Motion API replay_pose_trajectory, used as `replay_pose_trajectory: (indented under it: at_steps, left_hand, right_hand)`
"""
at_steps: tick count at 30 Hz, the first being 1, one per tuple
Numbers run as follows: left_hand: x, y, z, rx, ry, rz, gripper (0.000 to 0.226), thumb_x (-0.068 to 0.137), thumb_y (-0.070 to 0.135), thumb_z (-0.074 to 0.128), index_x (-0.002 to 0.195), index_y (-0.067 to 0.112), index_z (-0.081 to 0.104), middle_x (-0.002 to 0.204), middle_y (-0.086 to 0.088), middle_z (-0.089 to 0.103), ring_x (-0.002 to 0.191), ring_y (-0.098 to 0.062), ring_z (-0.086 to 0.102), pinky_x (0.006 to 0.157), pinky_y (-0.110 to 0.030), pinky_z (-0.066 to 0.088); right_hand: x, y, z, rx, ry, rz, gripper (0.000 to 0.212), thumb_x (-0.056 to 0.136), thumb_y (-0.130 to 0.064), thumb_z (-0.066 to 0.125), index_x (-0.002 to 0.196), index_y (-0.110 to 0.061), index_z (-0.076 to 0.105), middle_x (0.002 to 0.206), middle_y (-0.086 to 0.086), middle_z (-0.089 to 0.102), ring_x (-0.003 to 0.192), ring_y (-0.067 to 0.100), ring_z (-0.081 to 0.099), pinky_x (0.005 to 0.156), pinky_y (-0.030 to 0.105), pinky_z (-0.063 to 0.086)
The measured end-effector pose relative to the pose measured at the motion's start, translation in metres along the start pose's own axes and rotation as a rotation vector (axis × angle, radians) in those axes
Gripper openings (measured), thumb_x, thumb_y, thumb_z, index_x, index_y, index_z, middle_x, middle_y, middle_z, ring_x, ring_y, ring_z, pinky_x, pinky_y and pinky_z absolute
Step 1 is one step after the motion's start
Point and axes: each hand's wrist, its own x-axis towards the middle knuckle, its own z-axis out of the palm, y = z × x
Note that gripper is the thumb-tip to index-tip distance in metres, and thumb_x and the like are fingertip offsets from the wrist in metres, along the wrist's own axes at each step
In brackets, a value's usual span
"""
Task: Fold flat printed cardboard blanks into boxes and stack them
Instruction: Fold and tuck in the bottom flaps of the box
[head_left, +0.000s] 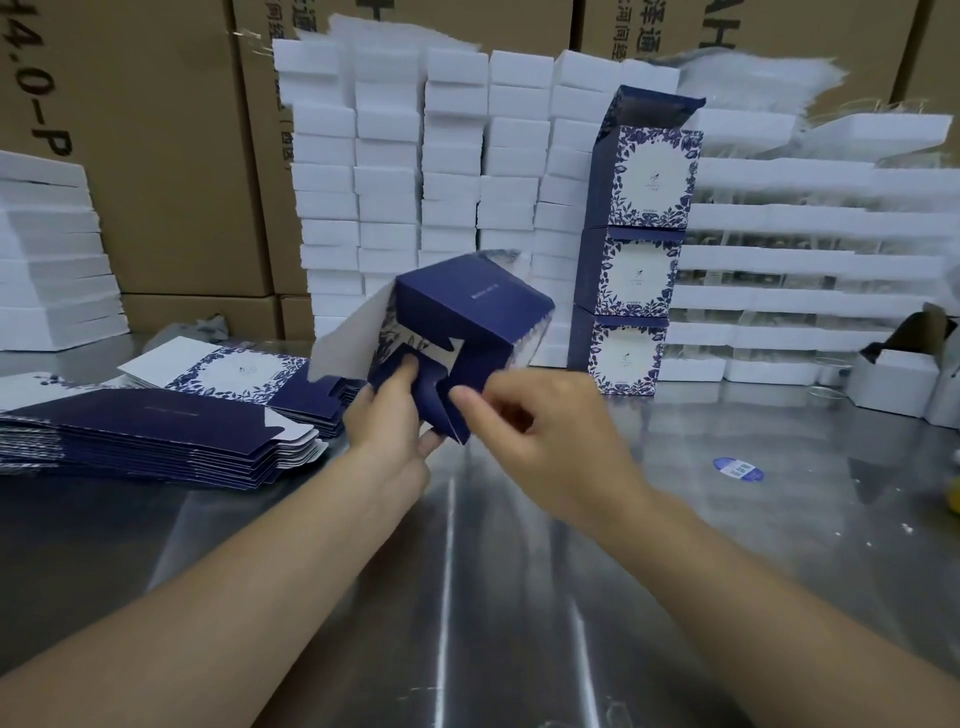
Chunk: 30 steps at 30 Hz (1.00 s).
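Two hands hold the box (467, 306): left hand (389, 421) grips its base, right hand (535, 421) pinches a flap (470, 379); forced askew, it may crease.

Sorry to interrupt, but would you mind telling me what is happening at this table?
A person is folding a navy printed box over the steel table. The left hand grips its underside, thumb on one bottom flap, while the right hand pinches another flap. Three finished boxes stand stacked behind, and a pile of flat blanks lies to the left.
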Motion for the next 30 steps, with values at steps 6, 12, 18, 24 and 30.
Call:
replay_pose_trajectory:
  at_steps: [6,12,18,24,30]
  left_hand:
    - [0.002,-0.002,0.002,-0.007,-0.085,-0.061,0.033,0.097,0.030,0.073,0.126,0.015,0.069,0.110,-0.008,0.081,0.101,-0.028,0.078,0.075,-0.041,0.067]
    - [-0.001,0.004,0.004,-0.019,-0.134,-0.012,0.034,0.097,0.023,0.068,0.131,0.018,0.071,0.109,-0.001,0.079,0.093,-0.015,0.075,0.065,-0.028,0.063]
    - [-0.003,0.004,0.006,-0.003,-0.152,0.013,0.025,0.099,0.027,0.073,0.122,0.020,0.070,0.109,-0.004,0.082,0.093,-0.012,0.079,0.066,-0.025,0.063]
    - [-0.005,0.001,0.009,0.065,-0.141,0.024,0.032,0.097,0.036,0.076,0.121,0.015,0.070,0.104,0.000,0.083,0.088,-0.008,0.080,0.062,-0.023,0.058]
    - [-0.013,-0.003,0.011,0.153,-0.256,-0.023,0.044,0.095,0.051,0.074,0.122,0.016,0.070,0.099,0.006,0.082,0.089,-0.006,0.079,0.069,-0.027,0.054]
  right_hand:
    - [-0.012,-0.007,0.013,0.046,-0.535,0.408,0.072,0.093,-0.080,0.044,0.068,-0.019,0.075,0.059,-0.004,0.070,0.050,0.009,0.060,0.057,0.031,0.050]
    - [-0.005,-0.001,0.017,0.600,-0.436,0.933,0.057,0.102,-0.059,0.052,0.095,-0.009,0.078,0.063,-0.001,0.069,0.045,0.012,0.047,0.044,0.020,0.029]
    - [-0.004,-0.003,0.017,0.634,-0.265,1.018,0.043,0.104,-0.051,0.053,0.089,-0.015,0.070,0.054,-0.007,0.056,0.045,0.011,0.046,0.045,0.020,0.029]
    - [0.004,-0.004,0.013,0.856,-0.047,0.980,0.039,0.103,-0.038,0.058,0.070,-0.019,0.064,0.053,-0.004,0.052,0.042,0.010,0.040,0.043,0.018,0.032]
    - [0.004,-0.003,0.013,0.855,0.132,0.947,0.038,0.098,-0.022,0.055,0.061,-0.014,0.060,0.047,-0.001,0.047,0.041,0.010,0.036,0.040,0.016,0.030]
